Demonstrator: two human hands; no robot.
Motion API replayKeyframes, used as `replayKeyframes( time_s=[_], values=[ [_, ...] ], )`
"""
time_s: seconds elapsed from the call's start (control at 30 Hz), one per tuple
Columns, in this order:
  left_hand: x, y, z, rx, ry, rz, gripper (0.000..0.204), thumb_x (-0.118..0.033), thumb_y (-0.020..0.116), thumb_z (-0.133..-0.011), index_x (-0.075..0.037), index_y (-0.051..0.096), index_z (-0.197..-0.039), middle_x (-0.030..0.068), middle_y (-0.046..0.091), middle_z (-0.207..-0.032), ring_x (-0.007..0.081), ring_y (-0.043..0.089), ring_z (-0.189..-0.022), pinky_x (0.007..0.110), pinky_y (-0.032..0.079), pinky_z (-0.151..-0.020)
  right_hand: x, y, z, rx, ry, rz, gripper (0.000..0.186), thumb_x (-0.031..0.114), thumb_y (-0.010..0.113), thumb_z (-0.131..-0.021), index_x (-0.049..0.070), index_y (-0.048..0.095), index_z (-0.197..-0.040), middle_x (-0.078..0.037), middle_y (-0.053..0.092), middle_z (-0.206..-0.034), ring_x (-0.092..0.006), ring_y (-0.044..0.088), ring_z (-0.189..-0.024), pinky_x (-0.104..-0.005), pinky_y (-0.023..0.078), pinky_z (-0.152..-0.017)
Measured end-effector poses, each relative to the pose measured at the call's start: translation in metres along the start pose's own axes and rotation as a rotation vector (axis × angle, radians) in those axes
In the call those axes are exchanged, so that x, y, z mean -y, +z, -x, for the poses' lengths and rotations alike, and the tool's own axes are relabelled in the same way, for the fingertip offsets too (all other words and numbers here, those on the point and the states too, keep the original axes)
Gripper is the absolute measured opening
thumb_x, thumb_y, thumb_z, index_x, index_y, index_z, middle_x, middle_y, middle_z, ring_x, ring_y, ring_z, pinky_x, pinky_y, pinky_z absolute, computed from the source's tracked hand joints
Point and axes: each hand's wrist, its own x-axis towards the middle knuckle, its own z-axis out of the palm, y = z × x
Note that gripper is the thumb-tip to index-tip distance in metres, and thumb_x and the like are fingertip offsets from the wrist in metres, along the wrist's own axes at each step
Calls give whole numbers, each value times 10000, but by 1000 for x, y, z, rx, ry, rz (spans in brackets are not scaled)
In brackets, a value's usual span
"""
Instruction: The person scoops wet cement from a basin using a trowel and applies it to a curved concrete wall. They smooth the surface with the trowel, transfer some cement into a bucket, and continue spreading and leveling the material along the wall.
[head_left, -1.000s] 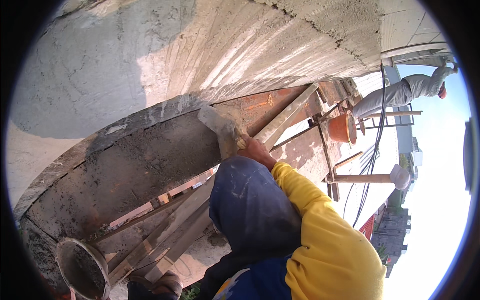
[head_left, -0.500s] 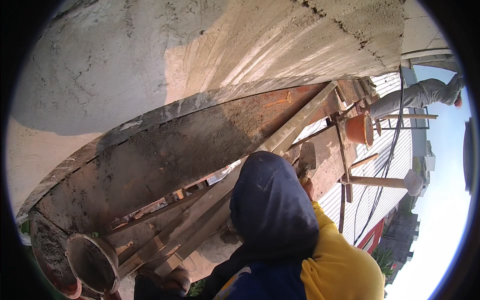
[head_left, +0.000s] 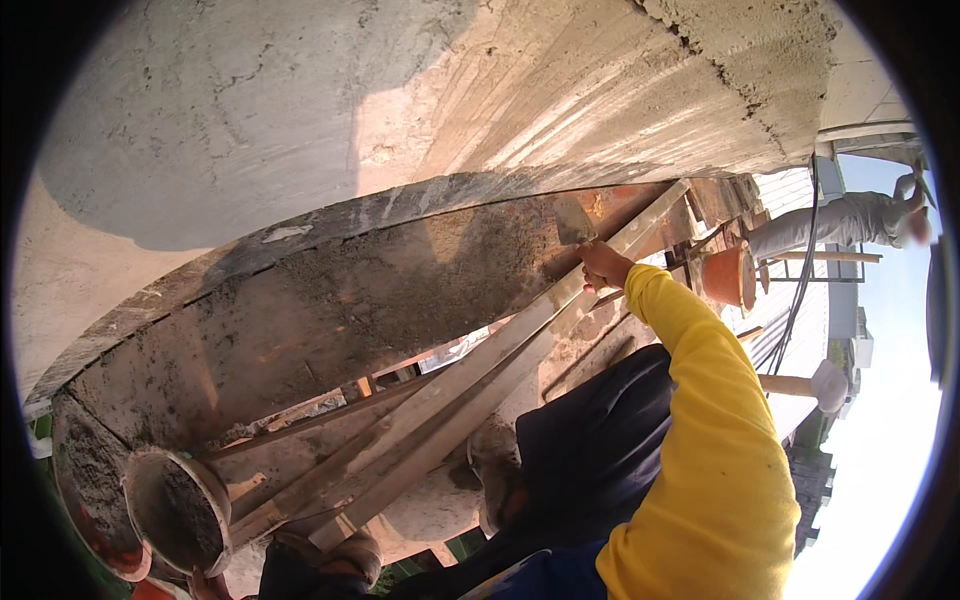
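My right hand (head_left: 606,267), in a yellow sleeve, is closed round the handle of a trowel (head_left: 573,219). Its blade lies against the long mortar-smeared board (head_left: 330,290) below the plastered wall. At the lower left, my left hand (head_left: 207,586) shows only in part at the picture's edge. Its fingers are on the rim of a round bucket (head_left: 180,512) with grey mortar inside. Beside the bucket stands a wider tub (head_left: 135,572) with a reddish rim, also holding mortar.
A curved plastered wall (head_left: 270,90) fills the top. Long wooden planks (head_left: 430,410) run diagonally across the middle. To the right are an orange bucket (head_left: 728,278), a black cable (head_left: 803,270), a wooden post (head_left: 785,384) and a person in grey (head_left: 835,222). Corrugated roofing (head_left: 790,195) lies beyond.
My right hand has swung the trowel up and left from beside my knee to the smeared board, and the yellow arm now stretches out. The left hand stays at the bucket.
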Motion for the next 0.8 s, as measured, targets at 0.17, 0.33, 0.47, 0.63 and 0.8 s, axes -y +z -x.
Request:
replayKeyframes(
  time_s=[0.17,0.33,0.47,0.63,0.8],
  values=[
    [-2,7,-4,-55,3,-10,473,-191,588,-1085,52,495,-1480,197,570,-1485,304,565,-1363,414,460,-1168,-29,82,-23,-106,-82,-36,400,346,630,-1081,-8,515,-1225,-160,590,-882,-335,702,-729,-493,645,-636],
    [-14,-7,0,-108,24,-29,476,-187,606,-1077,43,499,-1481,199,570,-1485,301,574,-1353,413,466,-1161,-56,233,33,-445,-532,348,483,305,648,-1023,-42,482,-1315,-204,692,-944,-355,758,-743,-484,612,-575],
    [-9,-18,0,-59,77,-1,450,-186,610,-1075,40,524,-1454,195,579,-1473,301,575,-1350,411,468,-1158,-19,280,127,-302,-295,-352,340,204,641,-991,-5,481,-1206,-155,664,-884,-303,699,-662,-469,572,-533],
    [-1,-19,-14,-16,33,26,433,-163,609,-1072,51,531,-1440,205,584,-1468,303,580,-1345,417,485,-1134,-45,270,47,-405,-30,-708,184,98,633,-948,50,475,-1030,-110,589,-799,-227,573,-569,-426,535,-514],
    [-4,2,-17,-11,22,12,430,-160,608,-1076,56,528,-1439,214,580,-1466,317,588,-1332,423,494,-1131,-67,350,55,-260,-222,-515,204,99,636,-959,35,463,-1046,-122,585,-768,-253,600,-581,-428,549,-518]
  ],
)
